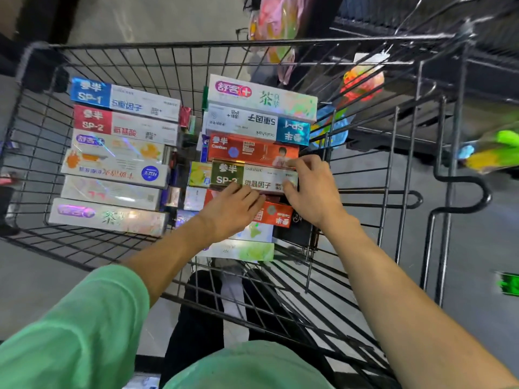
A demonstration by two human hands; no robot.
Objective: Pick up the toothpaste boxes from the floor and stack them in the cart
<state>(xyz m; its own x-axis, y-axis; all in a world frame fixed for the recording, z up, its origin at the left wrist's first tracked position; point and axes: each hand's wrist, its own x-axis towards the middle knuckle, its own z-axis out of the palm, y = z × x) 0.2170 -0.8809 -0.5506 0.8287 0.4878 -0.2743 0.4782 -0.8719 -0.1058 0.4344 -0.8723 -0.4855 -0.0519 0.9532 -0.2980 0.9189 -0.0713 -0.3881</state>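
A black wire cart (174, 43) holds two rows of stacked toothpaste boxes. The left row (118, 153) has several boxes lying side by side. On top of the right row lies a green-and-white SP-3 box (250, 178), just below an orange box (250, 150). My right hand (311, 189) grips the SP-3 box at its right end, thumb and fingers around it. My left hand (233, 209) holds its near edge on the left side. Lower boxes of the right row are partly hidden under both hands.
The cart's near wall (252, 293) lies under my forearms. Colourful packaged toys (362, 80) hang on a dark rack beyond the cart's right side. Grey floor (36, 276) surrounds the cart.
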